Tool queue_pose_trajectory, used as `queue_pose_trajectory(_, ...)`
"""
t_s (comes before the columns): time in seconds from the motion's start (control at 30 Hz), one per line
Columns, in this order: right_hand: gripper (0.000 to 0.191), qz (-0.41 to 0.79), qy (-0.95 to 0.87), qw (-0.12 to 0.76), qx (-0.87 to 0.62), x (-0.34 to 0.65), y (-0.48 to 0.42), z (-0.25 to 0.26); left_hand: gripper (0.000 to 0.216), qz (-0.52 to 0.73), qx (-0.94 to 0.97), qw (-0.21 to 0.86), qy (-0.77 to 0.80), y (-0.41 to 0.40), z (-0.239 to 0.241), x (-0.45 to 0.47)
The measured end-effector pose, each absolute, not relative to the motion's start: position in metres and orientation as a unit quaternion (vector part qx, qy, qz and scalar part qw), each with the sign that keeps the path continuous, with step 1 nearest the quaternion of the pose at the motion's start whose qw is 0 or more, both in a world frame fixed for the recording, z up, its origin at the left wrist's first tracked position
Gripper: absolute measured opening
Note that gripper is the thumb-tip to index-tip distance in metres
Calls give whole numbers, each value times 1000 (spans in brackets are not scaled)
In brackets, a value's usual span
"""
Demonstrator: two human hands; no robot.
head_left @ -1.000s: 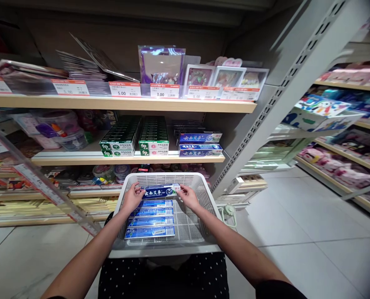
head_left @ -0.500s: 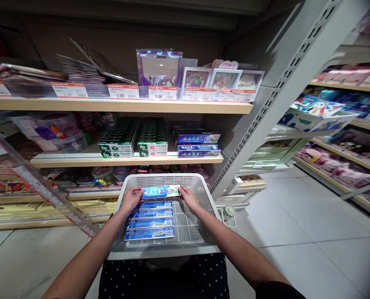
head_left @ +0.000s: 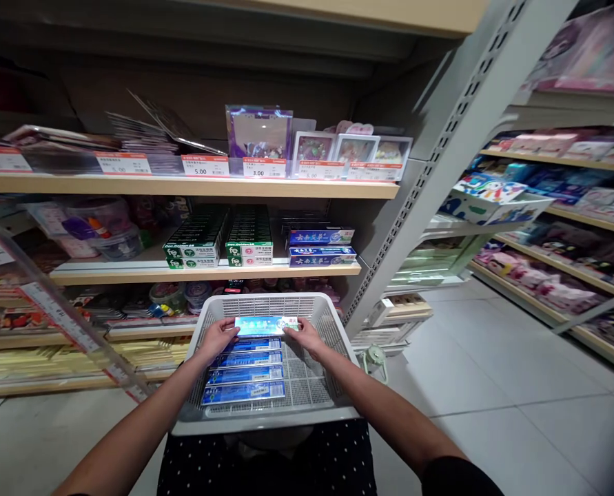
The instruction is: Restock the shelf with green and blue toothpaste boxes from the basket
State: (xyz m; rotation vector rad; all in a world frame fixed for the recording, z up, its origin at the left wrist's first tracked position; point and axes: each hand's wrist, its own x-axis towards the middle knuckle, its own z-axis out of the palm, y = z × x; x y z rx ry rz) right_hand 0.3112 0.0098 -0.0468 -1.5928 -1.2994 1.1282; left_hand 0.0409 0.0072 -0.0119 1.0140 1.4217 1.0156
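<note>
A white perforated basket (head_left: 332,324) rests in front of me, above my dotted dark clothing. Inside it lie several blue toothpaste boxes (head_left: 244,375) in a row. I hold one more blue toothpaste box (head_left: 265,325) level over the far end of that row. My left hand (head_left: 216,339) grips its left end and my right hand (head_left: 302,336) grips its right end, fingers closed on it. Matching blue boxes (head_left: 321,246) are stacked on the middle shelf straight ahead, next to green toothpaste boxes (head_left: 218,248).
Wooden shelves (head_left: 182,186) with orange price tags carry packaged goods above and to the left. A grey slotted upright (head_left: 415,200) slants beside the basket. A tilted clear price rail (head_left: 53,303) juts in at the left. Tiled floor (head_left: 493,386) and another shelf run lie to the right.
The box in my hands has tipped from showing its dark printed front to showing a lighter face. My view has tilted up slightly, so the shelves sit lower in the frame.
</note>
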Motion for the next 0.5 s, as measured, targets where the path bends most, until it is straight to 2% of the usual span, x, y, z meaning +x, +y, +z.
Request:
queue_pose_trajectory(0.23,62,488,-504,398,-591,324,8,-14,33,431,417,556,575,10,7,44)
queue_pose_trajectory(0.5,51,365,-583,474,-549,372,17,91,38,498,530,479,492,28,99,89)
